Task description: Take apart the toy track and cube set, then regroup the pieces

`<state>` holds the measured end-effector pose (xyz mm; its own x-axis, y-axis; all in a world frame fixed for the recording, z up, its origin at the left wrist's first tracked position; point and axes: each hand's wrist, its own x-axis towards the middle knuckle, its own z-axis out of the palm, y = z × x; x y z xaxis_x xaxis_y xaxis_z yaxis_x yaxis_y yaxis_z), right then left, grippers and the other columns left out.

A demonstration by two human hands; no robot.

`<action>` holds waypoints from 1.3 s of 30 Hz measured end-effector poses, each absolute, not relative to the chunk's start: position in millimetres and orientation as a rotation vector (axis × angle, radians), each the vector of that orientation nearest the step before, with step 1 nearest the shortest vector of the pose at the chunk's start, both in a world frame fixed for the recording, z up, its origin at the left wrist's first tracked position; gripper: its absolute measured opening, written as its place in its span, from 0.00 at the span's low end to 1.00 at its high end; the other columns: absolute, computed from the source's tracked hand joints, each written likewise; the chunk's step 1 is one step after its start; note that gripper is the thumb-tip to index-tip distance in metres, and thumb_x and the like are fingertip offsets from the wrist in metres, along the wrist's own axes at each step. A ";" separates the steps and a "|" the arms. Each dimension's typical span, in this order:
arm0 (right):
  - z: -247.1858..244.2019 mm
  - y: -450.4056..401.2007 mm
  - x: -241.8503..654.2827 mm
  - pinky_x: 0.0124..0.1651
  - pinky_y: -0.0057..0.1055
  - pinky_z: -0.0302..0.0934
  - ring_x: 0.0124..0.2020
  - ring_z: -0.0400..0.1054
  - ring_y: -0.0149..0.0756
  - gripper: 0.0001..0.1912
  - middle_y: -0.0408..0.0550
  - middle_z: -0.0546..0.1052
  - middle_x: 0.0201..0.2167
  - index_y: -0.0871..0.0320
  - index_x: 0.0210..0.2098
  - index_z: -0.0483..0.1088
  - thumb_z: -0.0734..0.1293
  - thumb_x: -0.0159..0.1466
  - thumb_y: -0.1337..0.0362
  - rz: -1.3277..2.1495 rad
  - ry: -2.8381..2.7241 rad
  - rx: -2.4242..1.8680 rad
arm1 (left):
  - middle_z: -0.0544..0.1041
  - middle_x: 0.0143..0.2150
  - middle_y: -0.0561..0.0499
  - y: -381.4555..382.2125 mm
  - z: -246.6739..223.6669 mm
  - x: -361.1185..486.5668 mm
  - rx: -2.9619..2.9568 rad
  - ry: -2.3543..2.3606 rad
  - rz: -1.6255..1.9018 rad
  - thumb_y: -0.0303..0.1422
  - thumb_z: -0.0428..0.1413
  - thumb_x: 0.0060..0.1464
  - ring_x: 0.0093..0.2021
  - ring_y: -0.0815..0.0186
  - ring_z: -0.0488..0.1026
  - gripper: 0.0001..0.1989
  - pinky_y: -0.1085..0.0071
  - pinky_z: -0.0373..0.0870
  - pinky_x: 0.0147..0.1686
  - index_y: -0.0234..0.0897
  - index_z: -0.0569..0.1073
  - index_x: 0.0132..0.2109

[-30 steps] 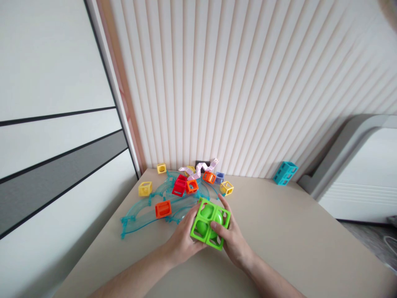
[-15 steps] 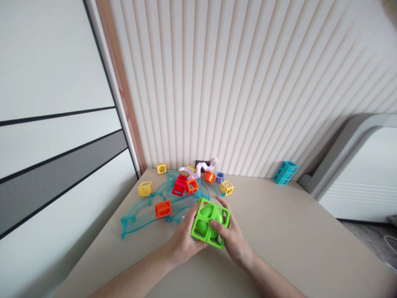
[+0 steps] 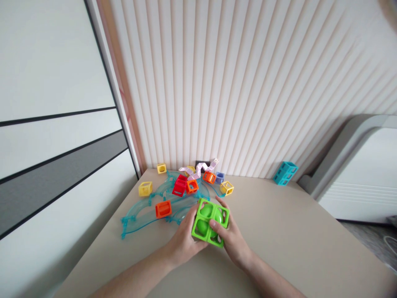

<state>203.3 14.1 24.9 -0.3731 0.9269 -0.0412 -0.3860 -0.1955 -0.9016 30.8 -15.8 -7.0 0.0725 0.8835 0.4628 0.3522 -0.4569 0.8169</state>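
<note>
The pale ribbed wall (image 3: 217, 82) rises behind everything, and the white cabinet (image 3: 56, 54) fills the left side. Before me spreads the beige tabletop (image 3: 294, 231). Sprawled over its far left part is a see-through blue track (image 3: 180, 205) with curved sections, just beyond my hands.

My left hand (image 3: 184, 240) cups the left side of the green block, its fingers partly hidden by it. My right hand (image 3: 234, 240) grips the opposite side, thumb pressed on the face turned up to me, index finger reaching past the far right corner.

So the green block (image 3: 205, 218) sits squarely between my two palms, near the front of the tabletop; I can't tell whether its underside touches down. It is bright, slightly glossy green and set at a slant, its upper face divided into four rounded openings, two by two, with smooth curved green surfaces showing inside.

Well off to the right, a teal block (image 3: 285, 173) stands near the wall. Smaller are the red block (image 3: 179, 185), the orange block (image 3: 163, 209) lying by the track, and the pale pink zigzag strip (image 3: 198, 170) at the back. A little lavender cube (image 3: 220, 177) lies near the strip's right end.
</note>
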 end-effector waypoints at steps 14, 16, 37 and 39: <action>23.1 15.4 205.4 0.62 0.50 0.63 0.60 0.69 0.48 0.44 0.49 0.74 0.60 0.43 0.71 0.51 0.76 0.62 0.54 1.852 -0.960 -0.676 | 0.67 0.68 0.43 -13.6 -9.3 25.6 1.709 1.131 1.391 0.29 0.66 0.49 0.67 0.45 0.66 0.43 0.44 0.67 0.64 0.48 0.59 0.69; 21.5 15.6 206.0 0.63 0.49 0.63 0.61 0.69 0.47 0.45 0.49 0.73 0.61 0.42 0.71 0.50 0.75 0.63 0.54 1.858 -0.973 -0.666 | 0.66 0.69 0.42 -13.1 -8.9 25.7 1.693 1.109 1.376 0.28 0.66 0.48 0.68 0.45 0.64 0.43 0.44 0.65 0.65 0.46 0.58 0.69; -5.0 24.1 209.3 0.69 0.52 0.55 0.70 0.58 0.48 0.37 0.44 0.65 0.70 0.40 0.70 0.57 0.69 0.66 0.44 1.667 -1.108 -0.778 | 0.52 0.74 0.38 -10.7 -12.1 17.0 1.984 1.106 1.436 0.31 0.64 0.55 0.73 0.41 0.52 0.49 0.41 0.56 0.68 0.50 0.43 0.74; -11.9 27.7 211.1 0.70 0.53 0.53 0.72 0.54 0.49 0.34 0.42 0.62 0.71 0.40 0.69 0.60 0.68 0.66 0.43 1.576 -1.108 -0.824 | 0.51 0.74 0.38 -11.9 -7.5 16.2 1.978 1.011 1.446 0.34 0.62 0.57 0.73 0.40 0.52 0.43 0.43 0.60 0.67 0.48 0.49 0.73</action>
<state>211.1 27.7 -11.9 -0.2686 0.9631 0.0138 -0.3392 -0.0811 -0.9372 16.2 -11.9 -7.5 0.1660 0.7929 0.5863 0.2786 -0.6081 0.7434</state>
